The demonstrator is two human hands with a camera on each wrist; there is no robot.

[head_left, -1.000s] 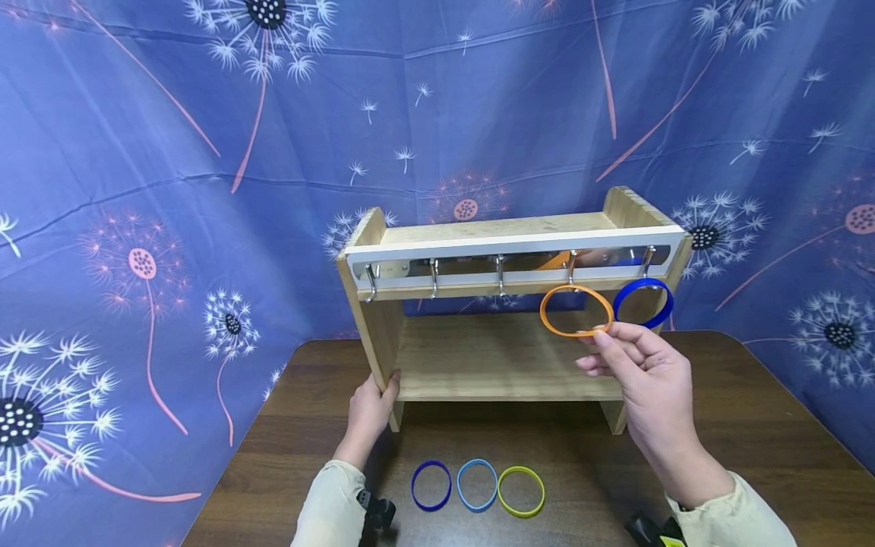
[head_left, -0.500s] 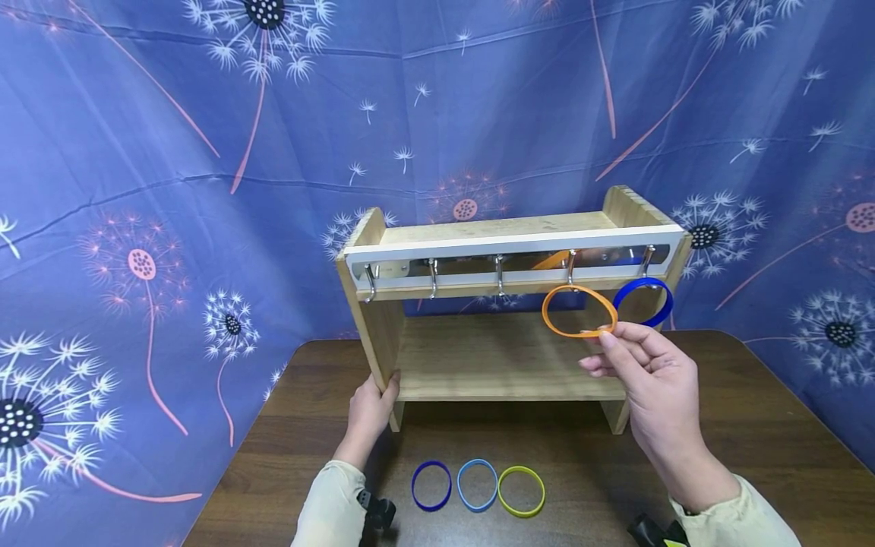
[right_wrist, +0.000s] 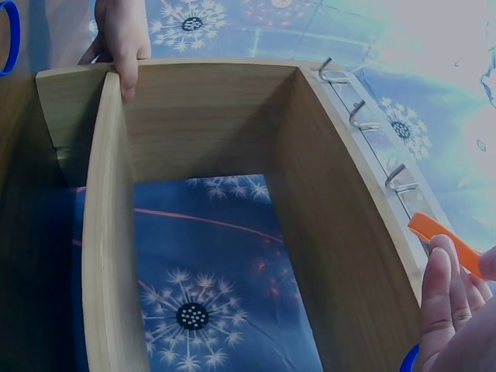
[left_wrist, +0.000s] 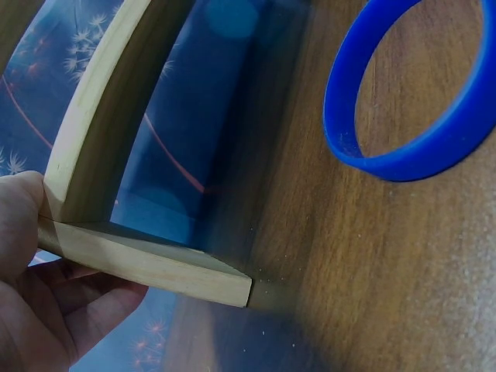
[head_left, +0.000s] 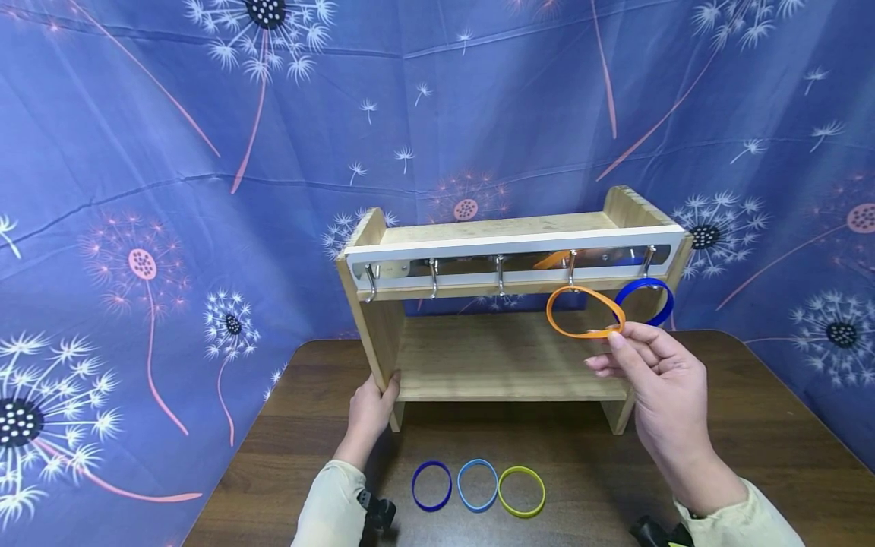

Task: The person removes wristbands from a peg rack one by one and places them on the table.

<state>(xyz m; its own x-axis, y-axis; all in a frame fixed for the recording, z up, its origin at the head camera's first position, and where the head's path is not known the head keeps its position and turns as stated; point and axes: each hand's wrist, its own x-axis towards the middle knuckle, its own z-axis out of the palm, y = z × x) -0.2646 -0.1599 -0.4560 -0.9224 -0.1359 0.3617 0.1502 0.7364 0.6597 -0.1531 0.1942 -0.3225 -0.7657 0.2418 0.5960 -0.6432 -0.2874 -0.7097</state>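
My right hand pinches an orange silicone wristband between thumb and fingertips at its lower right. The band's top lies at the tip of the second metal hook from the right, and its near end is drawn out of round towards the fingers. Just beside it, a blue wristband hangs from the rightmost hook. My left hand grips the left side panel of the wooden shelf, thumb on the front and fingers behind, as the left wrist view shows.
On the brown table in front of the shelf lie a dark blue wristband, a light blue one and a yellow-green one in a row. Three hooks on the left of the rail are bare. A patterned blue cloth hangs behind.
My right hand has drifted slightly right, and the orange wristband is stretched longer that way while its top stays near the hook. My left hand stays still.
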